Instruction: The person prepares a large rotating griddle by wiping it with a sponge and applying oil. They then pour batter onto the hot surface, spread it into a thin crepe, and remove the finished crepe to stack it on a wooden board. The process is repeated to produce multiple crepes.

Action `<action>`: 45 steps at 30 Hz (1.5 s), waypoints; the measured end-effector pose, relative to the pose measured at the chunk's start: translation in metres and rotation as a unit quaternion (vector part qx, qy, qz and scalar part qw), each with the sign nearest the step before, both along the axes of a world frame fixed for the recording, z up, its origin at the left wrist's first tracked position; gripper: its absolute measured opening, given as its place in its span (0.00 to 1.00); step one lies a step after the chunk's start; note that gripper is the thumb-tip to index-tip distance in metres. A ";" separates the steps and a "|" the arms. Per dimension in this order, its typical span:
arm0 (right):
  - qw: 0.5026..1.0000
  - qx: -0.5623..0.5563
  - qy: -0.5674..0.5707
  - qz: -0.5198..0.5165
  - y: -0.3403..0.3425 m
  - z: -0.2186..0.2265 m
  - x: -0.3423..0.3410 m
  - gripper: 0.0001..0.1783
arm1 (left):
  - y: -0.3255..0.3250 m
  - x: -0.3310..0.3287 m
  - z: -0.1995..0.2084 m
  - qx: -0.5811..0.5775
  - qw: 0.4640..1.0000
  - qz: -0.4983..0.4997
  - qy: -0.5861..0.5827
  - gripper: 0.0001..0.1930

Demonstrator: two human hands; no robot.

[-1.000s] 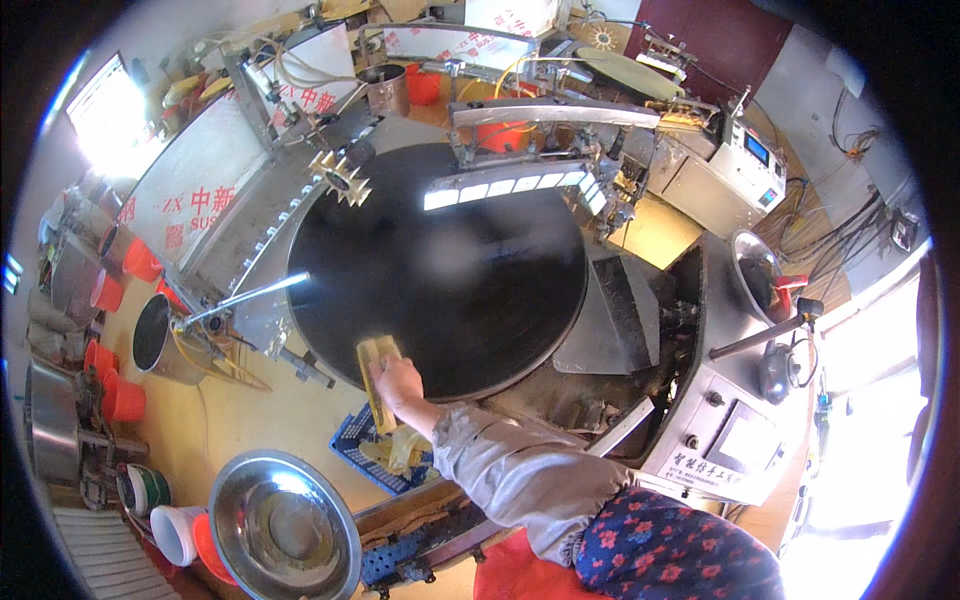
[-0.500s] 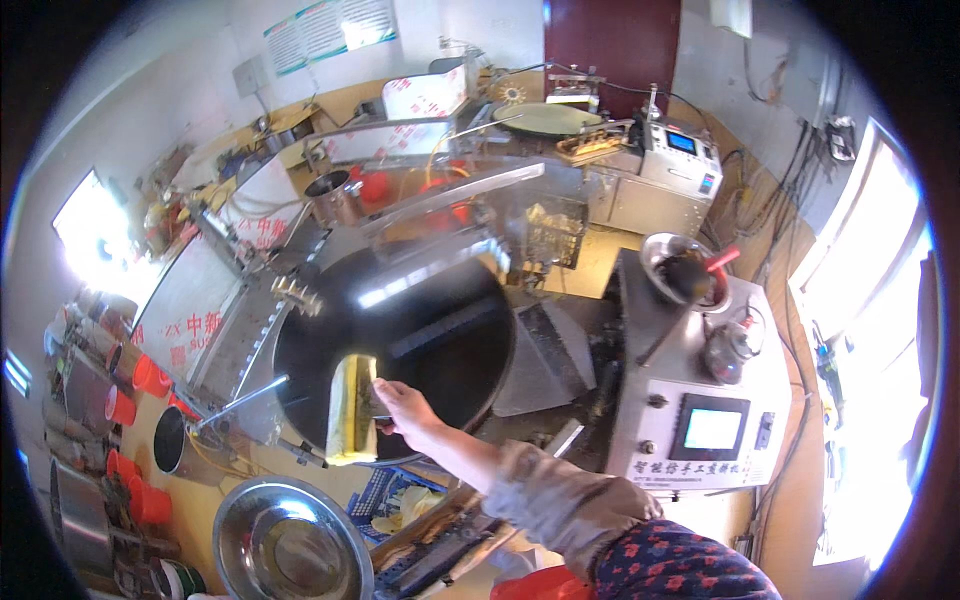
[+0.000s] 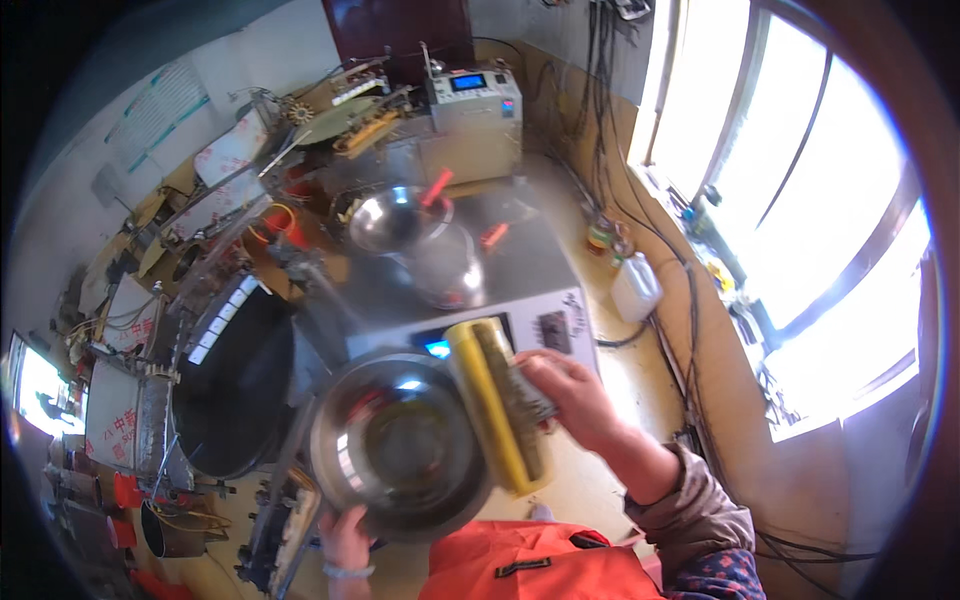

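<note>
Right of centre, my right hand is closed on the yellow pad. Lower left, my left hand meets the bowl; blurred, cannot tell its grip.

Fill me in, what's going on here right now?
The person's right hand grips a yellow, oblong, pad-like tool at the right side of a wide, round, shiny metal bowl. The left hand is at the bowl's near rim, apparently holding it. Off to the left is a large, round black plate, with neither hand on it.
</note>
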State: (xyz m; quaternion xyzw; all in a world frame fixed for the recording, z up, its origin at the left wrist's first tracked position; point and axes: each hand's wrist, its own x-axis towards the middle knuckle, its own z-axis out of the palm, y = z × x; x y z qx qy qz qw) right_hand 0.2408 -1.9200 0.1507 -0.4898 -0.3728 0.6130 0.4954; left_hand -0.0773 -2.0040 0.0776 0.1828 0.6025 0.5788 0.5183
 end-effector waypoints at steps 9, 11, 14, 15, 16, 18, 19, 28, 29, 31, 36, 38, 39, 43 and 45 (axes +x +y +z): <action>0.979 -0.008 -0.121 -0.162 -0.028 0.005 0.282 0.18 | 0.098 0.296 -0.037 -0.021 0.935 -0.354 -0.005 0.05; 0.963 -0.013 -0.182 -0.199 -0.016 0.007 0.321 0.19 | 0.123 0.344 -0.039 -0.016 0.918 -0.396 0.007 0.06; 0.920 0.006 -0.331 -0.210 0.020 0.001 0.361 0.18 | 0.164 0.400 -0.050 -0.023 0.899 -0.438 -0.007 0.08; 0.889 0.040 -0.410 -0.200 0.036 -0.005 0.367 0.18 | 0.179 0.417 -0.055 -0.019 0.898 -0.439 -0.005 0.07; 0.846 0.081 -0.492 -0.187 0.057 -0.010 0.377 0.18 | 0.195 0.435 -0.058 0.008 0.892 -0.451 0.012 0.05; 0.733 0.065 -0.658 -0.160 0.101 -0.030 0.389 0.16 | 0.223 0.469 -0.066 -0.031 0.901 -0.432 0.008 0.05; 0.719 0.028 -0.680 -0.140 0.122 -0.043 0.391 0.15 | 0.236 0.482 -0.070 -0.021 0.902 -0.428 0.056 0.07; 0.750 0.037 -0.660 -0.022 0.294 -0.133 0.424 0.16 | 0.332 0.584 -0.115 0.071 0.948 -0.245 0.190 0.09; 0.747 0.098 -0.657 0.018 0.308 -0.135 0.432 0.16 | 0.342 0.591 -0.117 0.071 0.952 -0.224 0.196 0.09; 0.767 0.165 -0.616 0.069 0.341 -0.142 0.444 0.15 | 0.366 0.603 -0.119 0.012 0.962 -0.209 0.176 0.09; 0.702 0.367 -0.548 0.270 0.421 -0.135 0.493 0.12 | 0.432 0.638 -0.104 -0.037 0.975 -0.151 0.161 0.09; 0.683 0.371 -0.517 0.358 0.449 -0.129 0.507 0.12 | 0.451 0.648 -0.101 -0.062 0.979 -0.124 0.148 0.09; 0.609 0.420 -0.525 0.421 0.466 -0.124 0.515 0.12 | 0.461 0.652 -0.101 -0.028 0.982 -0.127 0.140 0.10; 0.488 0.571 -0.547 0.369 0.541 -0.103 0.536 0.14 | 0.523 0.657 -0.113 -0.069 0.978 -0.143 0.137 0.12; 0.440 0.651 -0.527 0.324 0.591 -0.096 0.537 0.16 | 0.561 0.655 -0.120 -0.101 0.968 -0.172 0.151 0.12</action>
